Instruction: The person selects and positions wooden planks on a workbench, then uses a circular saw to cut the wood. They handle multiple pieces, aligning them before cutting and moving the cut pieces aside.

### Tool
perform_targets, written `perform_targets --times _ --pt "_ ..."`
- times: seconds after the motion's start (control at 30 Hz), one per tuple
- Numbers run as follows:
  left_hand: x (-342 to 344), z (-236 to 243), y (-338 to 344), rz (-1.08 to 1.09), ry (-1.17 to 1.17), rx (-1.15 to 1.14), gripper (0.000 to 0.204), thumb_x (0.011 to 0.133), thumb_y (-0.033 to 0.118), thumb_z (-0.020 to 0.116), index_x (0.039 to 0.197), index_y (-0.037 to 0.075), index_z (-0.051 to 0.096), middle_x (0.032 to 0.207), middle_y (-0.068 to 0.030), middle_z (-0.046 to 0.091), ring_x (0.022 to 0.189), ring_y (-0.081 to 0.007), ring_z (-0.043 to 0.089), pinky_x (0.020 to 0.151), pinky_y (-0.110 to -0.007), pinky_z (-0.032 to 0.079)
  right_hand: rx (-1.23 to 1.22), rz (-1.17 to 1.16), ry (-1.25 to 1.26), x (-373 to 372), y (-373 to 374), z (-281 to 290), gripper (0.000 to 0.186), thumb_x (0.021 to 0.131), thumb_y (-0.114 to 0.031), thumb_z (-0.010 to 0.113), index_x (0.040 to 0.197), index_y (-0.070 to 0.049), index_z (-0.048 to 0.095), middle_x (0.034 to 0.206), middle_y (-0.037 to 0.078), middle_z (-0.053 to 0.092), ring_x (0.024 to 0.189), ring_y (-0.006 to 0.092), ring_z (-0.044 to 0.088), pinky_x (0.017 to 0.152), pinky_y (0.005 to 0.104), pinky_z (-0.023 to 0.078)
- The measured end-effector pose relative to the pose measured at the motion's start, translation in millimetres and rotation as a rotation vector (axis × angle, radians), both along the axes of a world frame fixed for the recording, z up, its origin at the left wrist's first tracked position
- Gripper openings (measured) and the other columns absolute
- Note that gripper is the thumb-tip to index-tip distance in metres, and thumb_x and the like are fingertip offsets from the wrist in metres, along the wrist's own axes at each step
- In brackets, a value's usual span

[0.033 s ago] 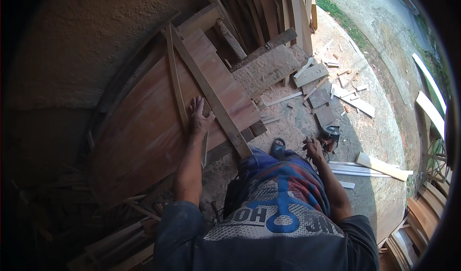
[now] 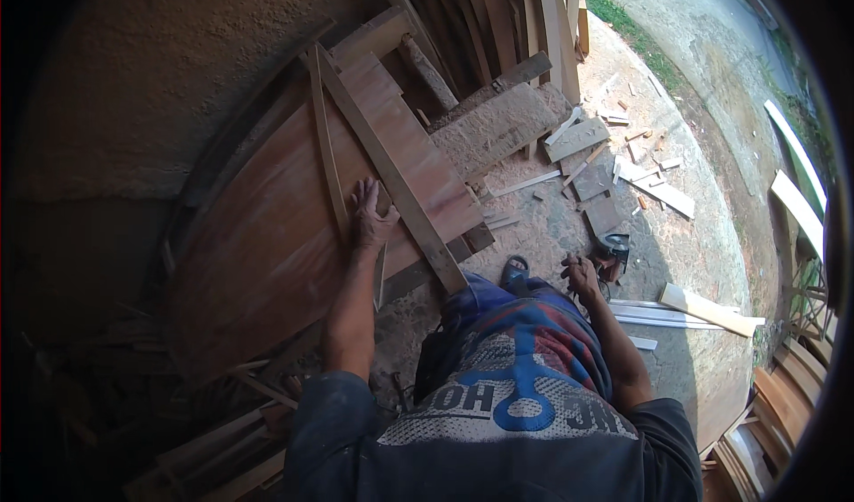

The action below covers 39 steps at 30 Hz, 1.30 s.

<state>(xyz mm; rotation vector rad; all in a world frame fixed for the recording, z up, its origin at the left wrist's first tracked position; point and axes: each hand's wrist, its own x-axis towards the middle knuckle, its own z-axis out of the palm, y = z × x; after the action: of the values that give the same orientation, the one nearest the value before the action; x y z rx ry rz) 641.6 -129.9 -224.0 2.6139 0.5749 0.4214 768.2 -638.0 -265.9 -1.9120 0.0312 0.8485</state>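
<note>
My left hand [image 2: 374,222] lies open, fingers stretched and a little apart, over a large reddish-brown wooden sheet [image 2: 276,253]. Its fingers are between a thin wooden strip [image 2: 326,146] and a wider straight wooden batten [image 2: 382,160]. Strip and batten meet at the far end and spread apart toward me; the batten's near end reaches my lap. Away from the sheet, my right hand [image 2: 583,278] hangs low beside my right leg with its fingers curled together. Whatever it may hold is too small to make out. A dark power tool [image 2: 612,251] sits just beyond it.
Sawdust and wood offcuts [image 2: 658,186] litter the floor ahead. A sawdust-covered beam [image 2: 498,128] stands beyond the sheet. Tall planks [image 2: 485,13] lean at the back. Pale strips [image 2: 658,313] lie to the right, curved wooden pieces [image 2: 792,386] at far right. A rough wall [image 2: 178,75] rises at left.
</note>
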Motion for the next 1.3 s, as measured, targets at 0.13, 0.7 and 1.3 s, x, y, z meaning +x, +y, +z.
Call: perform_targets --times 0.13,0.7,1.3 --pt "-3 -1 0 0.005 0.015 0.016 0.075 0.076 0.025 0.065 0.142 -0.002 0.041 0.152 -0.0227 0.034 0.145 -0.0391 0.025 0.119 -0.053 0.015 -0.05 0.014 0.041 3 3 4 0.054 0.097 -0.051 0.047 0.097 -0.001 0.065 0.071 0.01 0.065 0.054 0.0158 0.055 0.047 0.0315 0.048" --pt "4 -8 -1 0.008 -0.032 0.016 0.077 0.074 0.023 0.064 0.143 -0.001 0.04 0.151 -0.0238 0.035 0.145 -0.0387 0.024 0.119 -0.054 0.013 -0.229 0.516 -0.249 -60 -99 40 0.047 0.094 -0.037 0.053 0.127 -0.004 0.056 0.093 0.018 0.067 0.088 0.0343 0.066 0.079 0.0449 0.052" --pt "4 4 -5 -0.019 0.046 0.058 0.074 0.077 0.027 0.059 0.142 -0.004 0.041 0.152 -0.0236 0.034 0.146 -0.0381 0.022 0.119 -0.054 0.014 -0.223 0.355 0.067 -204 -24 147 0.032 0.089 -0.026 0.056 0.105 0.001 0.062 0.1 0.028 0.065 0.097 0.0441 0.062 0.081 0.049 0.048"
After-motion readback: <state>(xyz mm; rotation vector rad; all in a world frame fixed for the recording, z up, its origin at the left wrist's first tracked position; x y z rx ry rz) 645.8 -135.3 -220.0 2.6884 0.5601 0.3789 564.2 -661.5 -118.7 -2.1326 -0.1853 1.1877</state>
